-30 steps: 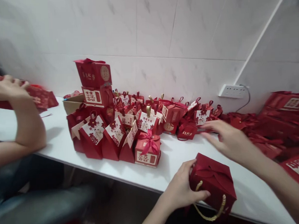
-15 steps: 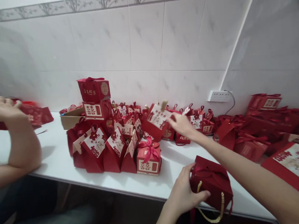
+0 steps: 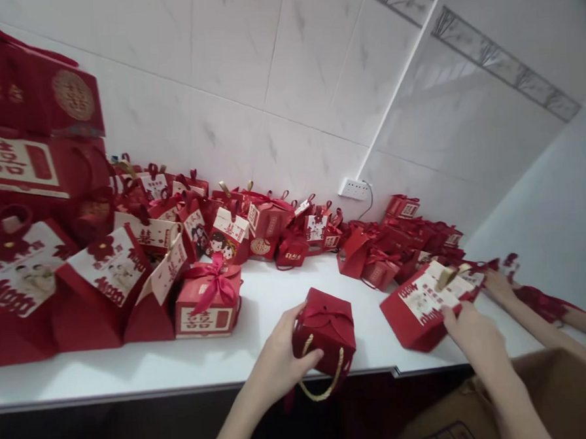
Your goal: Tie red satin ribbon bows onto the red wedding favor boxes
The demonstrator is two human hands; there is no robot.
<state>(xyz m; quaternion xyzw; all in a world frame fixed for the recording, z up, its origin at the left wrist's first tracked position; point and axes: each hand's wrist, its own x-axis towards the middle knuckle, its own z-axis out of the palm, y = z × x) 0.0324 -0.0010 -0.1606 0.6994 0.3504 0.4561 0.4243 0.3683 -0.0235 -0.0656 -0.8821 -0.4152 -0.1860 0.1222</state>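
Note:
My left hand [image 3: 285, 351] grips a dark red box [image 3: 333, 319] with a twisted gold rope handle, at the table's front edge. To its right, my right hand [image 3: 470, 331] has its fingers closed on the top corner of a red gift box [image 3: 412, 334]. That box is tilted, with a white printed card [image 3: 419, 297] on its face and a gold ribbon loop at its top. Left of my left hand stands a red box with a pink bow [image 3: 206, 296], beside a row of peaked red boxes [image 3: 97, 282].
Stacked boxes [image 3: 39, 161] rise at the left. Many red gift boxes [image 3: 274, 230] line the wall, and more are piled [image 3: 412, 239] under the socket [image 3: 355, 189]. Another person's arm [image 3: 539, 324] reaches in at the right. Below it is a cardboard carton [image 3: 552, 396].
The view has turned right. My right hand has carried the carded box from mid-table to the right. My left hand still holds the dark red box. Arms at the right have come into view.

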